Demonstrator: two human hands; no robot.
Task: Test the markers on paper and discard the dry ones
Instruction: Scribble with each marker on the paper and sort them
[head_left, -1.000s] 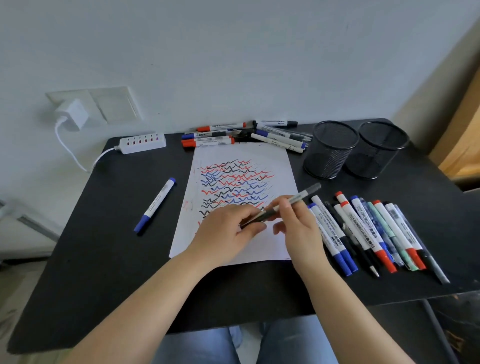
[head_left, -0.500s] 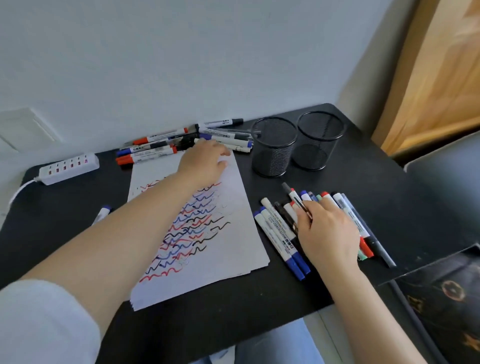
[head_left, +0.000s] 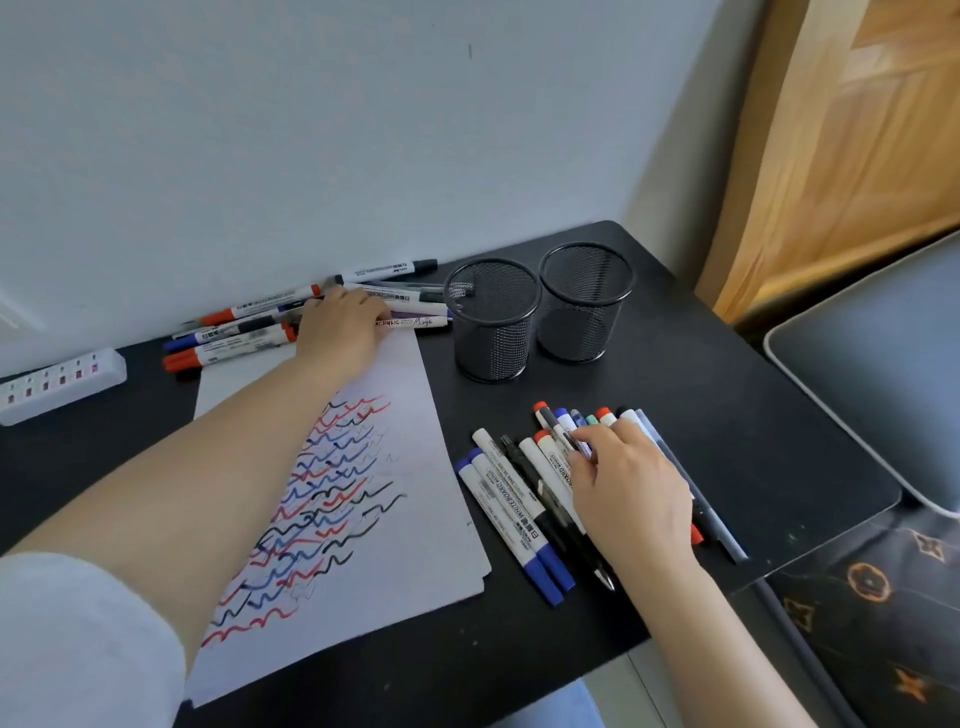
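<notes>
The left hand (head_left: 340, 327) rests with loosely bent fingers on the marker pile (head_left: 244, 332) at 11 o'clock, above the scribbled paper (head_left: 374, 499). At 3 o'clock, the right hand (head_left: 623, 483) pinches a slim pen (head_left: 553, 423) over the marker row (head_left: 519, 509) on the table (head_left: 727, 415).

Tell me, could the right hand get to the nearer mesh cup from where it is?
Probably yes: the right hand rests on the marker row, and only bare table lies between it and the mesh cup.
</notes>
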